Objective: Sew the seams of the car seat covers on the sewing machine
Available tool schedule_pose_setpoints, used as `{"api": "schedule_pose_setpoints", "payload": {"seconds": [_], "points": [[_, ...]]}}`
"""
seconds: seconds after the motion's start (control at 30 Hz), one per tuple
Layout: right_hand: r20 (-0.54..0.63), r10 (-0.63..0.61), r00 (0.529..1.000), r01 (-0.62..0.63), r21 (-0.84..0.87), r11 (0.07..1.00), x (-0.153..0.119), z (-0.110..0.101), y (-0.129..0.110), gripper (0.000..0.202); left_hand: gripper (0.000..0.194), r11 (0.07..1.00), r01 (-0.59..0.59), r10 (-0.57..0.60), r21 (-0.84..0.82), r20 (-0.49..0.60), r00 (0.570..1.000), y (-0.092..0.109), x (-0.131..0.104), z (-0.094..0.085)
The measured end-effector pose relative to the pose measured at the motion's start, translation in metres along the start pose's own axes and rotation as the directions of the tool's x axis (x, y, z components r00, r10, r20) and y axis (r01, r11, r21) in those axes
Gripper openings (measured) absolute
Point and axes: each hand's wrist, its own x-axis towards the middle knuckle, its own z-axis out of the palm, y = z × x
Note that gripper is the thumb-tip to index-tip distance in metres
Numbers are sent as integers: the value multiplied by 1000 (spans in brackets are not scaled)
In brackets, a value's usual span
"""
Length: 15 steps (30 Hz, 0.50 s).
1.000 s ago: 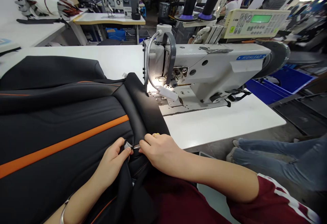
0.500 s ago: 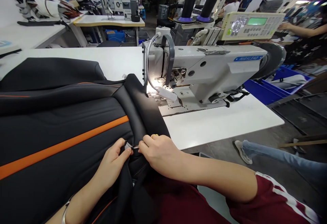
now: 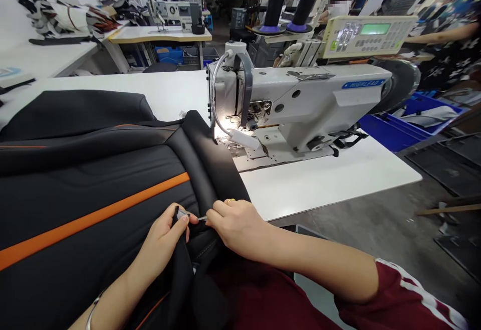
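Note:
A black car seat cover (image 3: 112,189) with an orange stripe lies spread over the sewing table. My left hand (image 3: 167,232) is closed on the cover's black fabric edge (image 3: 180,255), pinching it between thumb and fingers, with a small pale patch showing at the pinch. Just to its right, my right hand (image 3: 236,227) is closed round a thin metal tool (image 3: 202,218), whose slim tip points toward the left fingertips. The rest of that tool is hidden in the fist, so its exact kind does not show.
Behind the cover's right end stands a sewing machine (image 3: 300,99), its lamp lit, with a control panel (image 3: 370,36) and black thread cones (image 3: 276,1) above. A blue bin (image 3: 394,127) sits at the right. Another sewing machine (image 3: 175,14) is farther back.
My left hand has shifted slightly left, so more of the thin metal tool shows between the hands. A leg in jeans at the right has gone out of view.

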Motion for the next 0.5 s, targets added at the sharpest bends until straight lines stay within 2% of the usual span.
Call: {"api": "schedule_pose_setpoints", "payload": {"seconds": [0.03, 0.07, 0.1, 0.13, 0.2, 0.27, 0.3, 0.33, 0.4, 0.43, 0.47, 0.5], "points": [[-84, 35, 996, -33, 22, 999, -3, -1, 2, 24, 34, 998, -44, 45, 40, -27, 999, 0, -2, 0], [-176, 80, 981, -71, 53, 996, -7, -2, 7, 23, 30, 986, -124, 132, 114, -62, 989, 0, -4, 1], [-267, 130, 955, -110, 89, 990, -12, -3, 13, 20, 25, 947, -233, 259, 220, -96, 961, 0, -6, 3], [-353, 181, 918, -145, 125, 981, -18, -3, 23, 18, 20, 868, -353, 413, 350, -110, 904, -1, -9, 5], [-495, 285, 821, -232, 167, 958, -33, 3, 50, 18, 10, 615, -531, 677, 584, -46, 734, -2, -14, 11], [-556, 407, 725, -378, 173, 910, -49, 13, 85, 19, 8, 378, -608, 808, 698, 71, 585, -3, -19, 17], [-544, 481, 687, -470, 173, 866, -57, 19, 102, 22, 10, 303, -626, 836, 719, 115, 537, -2, -22, 19], [-514, 561, 650, -564, 169, 808, -64, 23, 117, 25, 12, 254, -642, 851, 723, 148, 503, -1, -24, 22], [-453, 665, 594, -689, 141, 711, -72, 24, 134, 28, 16, 215, -668, 867, 713, 176, 467, 1, -27, 26], [-445, 679, 583, -702, 144, 697, -73, 20, 133, 29, 17, 211, -673, 869, 709, 179, 461, 2, -29, 27], [-444, 673, 591, -678, 178, 713, -72, 13, 126, 28, 18, 209, -673, 870, 709, 180, 459, 2, -30, 28], [-422, 660, 621, -619, 251, 744, -69, 5, 113, 27, 18, 201, -674, 873, 711, 183, 452, 1, -31, 30]]}}
